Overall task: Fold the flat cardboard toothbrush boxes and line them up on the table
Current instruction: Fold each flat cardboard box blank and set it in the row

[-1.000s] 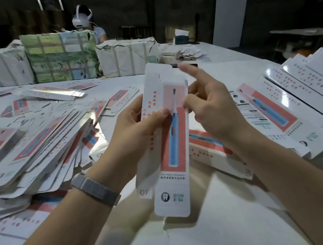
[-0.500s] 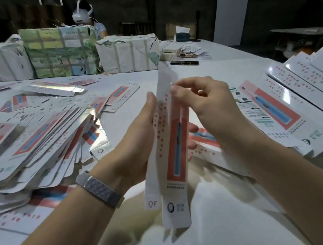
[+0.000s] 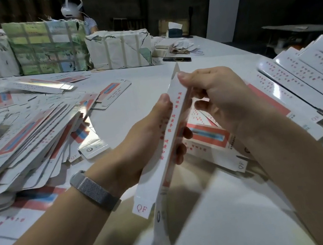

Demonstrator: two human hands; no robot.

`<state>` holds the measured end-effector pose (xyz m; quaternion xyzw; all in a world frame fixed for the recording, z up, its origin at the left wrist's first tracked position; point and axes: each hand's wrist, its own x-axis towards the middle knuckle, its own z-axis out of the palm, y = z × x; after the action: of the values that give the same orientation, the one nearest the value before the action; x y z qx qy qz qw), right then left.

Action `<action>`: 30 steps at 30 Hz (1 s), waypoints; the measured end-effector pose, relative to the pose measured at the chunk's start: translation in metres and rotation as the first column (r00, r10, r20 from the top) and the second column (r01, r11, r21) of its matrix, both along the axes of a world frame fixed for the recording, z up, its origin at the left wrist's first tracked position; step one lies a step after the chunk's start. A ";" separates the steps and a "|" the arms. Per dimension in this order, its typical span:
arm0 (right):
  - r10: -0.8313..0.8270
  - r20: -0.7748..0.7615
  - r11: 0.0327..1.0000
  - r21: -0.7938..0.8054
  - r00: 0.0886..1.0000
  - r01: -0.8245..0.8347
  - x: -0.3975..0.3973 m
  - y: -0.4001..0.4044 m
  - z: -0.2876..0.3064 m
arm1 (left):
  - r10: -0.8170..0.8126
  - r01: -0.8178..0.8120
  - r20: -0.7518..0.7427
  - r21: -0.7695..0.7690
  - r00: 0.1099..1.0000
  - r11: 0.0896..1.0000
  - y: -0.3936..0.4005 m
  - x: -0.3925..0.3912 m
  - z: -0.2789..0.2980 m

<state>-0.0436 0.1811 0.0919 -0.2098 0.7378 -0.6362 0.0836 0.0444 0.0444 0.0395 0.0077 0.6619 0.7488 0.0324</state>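
White box (image 3: 169,159) with red writing and red "QF". White tabletop (image 3: 233,216). Flat boxes (image 3: 22,139), white with red and blue stripes. Silver-grey watch band (image 3: 95,191). Green and yellow bundle (image 3: 47,49). White headset (image 3: 71,9).

"QF" stands in red on the lower flap of the toothbrush box (image 3: 167,142) held near the middle of the frame. The red characters along its side panel are too small to read. "QF" also shows on a flap of a folded box (image 3: 240,164) lying right of centre, and on a flat box (image 3: 73,157) at the pile's edge, left of centre.
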 end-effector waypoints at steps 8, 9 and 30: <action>0.116 -0.001 0.983 -0.141 0.993 -0.115 0.001 -0.009 -0.014 | -0.008 0.051 -0.119 0.367 0.993 0.929 -0.004 -0.004 -0.001; 0.208 0.020 0.967 -0.154 0.978 -0.202 0.004 -0.011 -0.017 | -0.012 0.062 -0.132 0.382 0.991 0.922 -0.004 -0.003 -0.001; 0.165 -0.122 0.953 -0.236 0.979 -0.191 0.019 -0.018 -0.019 | 0.334 -0.383 -0.521 0.015 0.785 0.923 -0.006 -0.009 -0.002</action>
<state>-0.0244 0.1633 0.0726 -0.3162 0.6345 -0.7011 0.0765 0.0351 0.0379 0.0379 0.0799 0.6691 0.6803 -0.2883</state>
